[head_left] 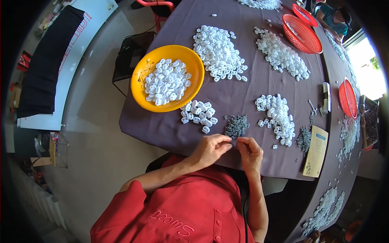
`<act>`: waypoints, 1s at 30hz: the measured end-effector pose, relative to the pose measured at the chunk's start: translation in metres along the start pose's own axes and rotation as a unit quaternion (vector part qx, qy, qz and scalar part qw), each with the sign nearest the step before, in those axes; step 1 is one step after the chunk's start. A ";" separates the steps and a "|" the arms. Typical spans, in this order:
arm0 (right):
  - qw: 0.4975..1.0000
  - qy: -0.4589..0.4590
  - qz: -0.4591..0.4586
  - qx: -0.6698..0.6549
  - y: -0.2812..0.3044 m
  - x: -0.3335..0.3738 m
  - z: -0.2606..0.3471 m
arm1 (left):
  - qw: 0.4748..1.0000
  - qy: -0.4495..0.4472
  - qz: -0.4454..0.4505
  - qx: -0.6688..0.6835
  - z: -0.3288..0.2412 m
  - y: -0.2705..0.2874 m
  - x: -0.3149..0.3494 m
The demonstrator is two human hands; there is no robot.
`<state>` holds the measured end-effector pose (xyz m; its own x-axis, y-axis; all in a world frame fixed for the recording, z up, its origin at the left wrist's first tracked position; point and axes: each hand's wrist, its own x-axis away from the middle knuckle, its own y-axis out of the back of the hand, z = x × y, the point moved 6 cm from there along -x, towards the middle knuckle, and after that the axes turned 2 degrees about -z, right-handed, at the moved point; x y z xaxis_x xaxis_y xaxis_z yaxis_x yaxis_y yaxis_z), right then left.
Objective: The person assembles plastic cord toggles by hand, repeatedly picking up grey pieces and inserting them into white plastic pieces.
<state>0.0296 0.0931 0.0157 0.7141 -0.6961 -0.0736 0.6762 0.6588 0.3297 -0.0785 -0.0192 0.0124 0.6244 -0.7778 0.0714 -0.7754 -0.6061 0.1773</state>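
My left hand (211, 150) and my right hand (250, 154) meet at the table's near edge, fingertips pinched close together. Whatever they hold is too small to make out. Just beyond the fingertips lies a heap of small grey screw-like pieces (237, 126). To its left is a loose group of small white oval plastic pieces with dark holes (198, 114), and to its right a longer heap of similar white pieces (279, 117). A yellow bowl (195, 87) holds many more of the white pieces at the table's left edge.
Larger white heaps (219, 52) cover the far part of the dark tablecloth (162, 131). At right lie a second grey heap (304, 139), a tan booklet (316, 152) and a red basket (348, 98). Another red basket (310, 40) stands far right, near a person (332, 20).
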 end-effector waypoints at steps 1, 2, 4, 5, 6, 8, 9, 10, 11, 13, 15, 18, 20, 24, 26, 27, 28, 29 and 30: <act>0.997 -0.052 -0.003 -0.063 0.001 0.002 -0.009 | 0.990 0.106 0.032 0.084 0.007 -0.011 0.001; 0.997 -0.051 -0.001 -0.064 0.002 0.004 -0.009 | 0.980 0.140 0.071 0.119 0.006 -0.019 0.000; 0.984 -0.113 -0.005 -0.138 0.004 0.006 -0.014 | 0.979 0.133 0.082 0.131 0.012 -0.025 -0.005; 0.984 -0.111 -0.005 -0.139 0.006 0.007 -0.015 | 0.977 0.126 0.094 0.144 0.013 -0.028 -0.007; 0.981 -0.124 0.005 -0.150 0.005 0.008 -0.017 | 0.977 0.125 0.093 0.143 0.015 -0.029 -0.007; 0.977 -0.134 0.015 -0.163 0.004 0.009 -0.019 | 0.970 0.137 0.097 0.178 0.015 -0.031 -0.011; 0.977 -0.134 0.016 -0.166 0.002 0.009 -0.018 | 0.970 0.135 0.095 0.176 0.015 -0.030 -0.011; 0.977 -0.131 0.014 -0.165 0.003 0.008 -0.017 | 0.970 0.135 0.101 0.174 0.014 -0.032 -0.013; 0.978 -0.127 0.011 -0.164 0.005 0.009 -0.015 | 0.970 0.136 0.106 0.171 0.012 -0.033 -0.014; 0.978 -0.132 -0.008 -0.160 0.008 0.010 -0.017 | 0.971 0.135 0.104 0.168 0.012 -0.037 -0.015; 0.975 -0.127 -0.015 -0.180 0.009 0.009 -0.019 | 0.971 0.138 0.102 0.165 0.011 -0.039 -0.016; 0.973 -0.124 -0.032 -0.193 0.014 0.010 -0.022 | 0.972 0.146 0.114 0.146 0.008 -0.043 -0.015; 0.974 -0.123 -0.051 -0.185 0.018 0.011 -0.025 | 0.974 0.160 0.101 0.126 0.011 -0.045 -0.015; 0.986 -0.082 -0.050 -0.134 0.021 0.007 -0.017 | 0.998 0.020 0.035 -0.051 -0.003 -0.037 -0.021; 0.995 -0.046 -0.059 -0.067 0.027 0.006 -0.012 | 0.974 -0.141 -0.015 -0.178 -0.017 -0.035 -0.026; 0.997 -0.005 -0.071 -0.014 0.032 0.005 -0.008 | 0.969 -0.145 -0.011 -0.202 -0.024 -0.037 -0.029; 0.990 0.074 -0.093 0.072 0.037 0.005 0.005 | 0.960 -0.162 -0.007 -0.228 -0.030 -0.039 -0.031; 0.989 0.071 -0.105 0.075 0.044 0.006 0.002 | 0.951 -0.177 -0.005 -0.255 -0.034 -0.042 -0.034; 0.982 0.103 -0.114 0.109 0.048 0.008 0.002 | 0.950 -0.183 0.004 -0.254 -0.036 -0.047 -0.038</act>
<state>0.0678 0.1187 0.0330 0.5852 -0.7316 -0.3498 0.7841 0.4006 0.4740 -0.0630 0.0450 0.0370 0.4713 -0.8444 -0.2549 -0.5768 -0.5137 0.6352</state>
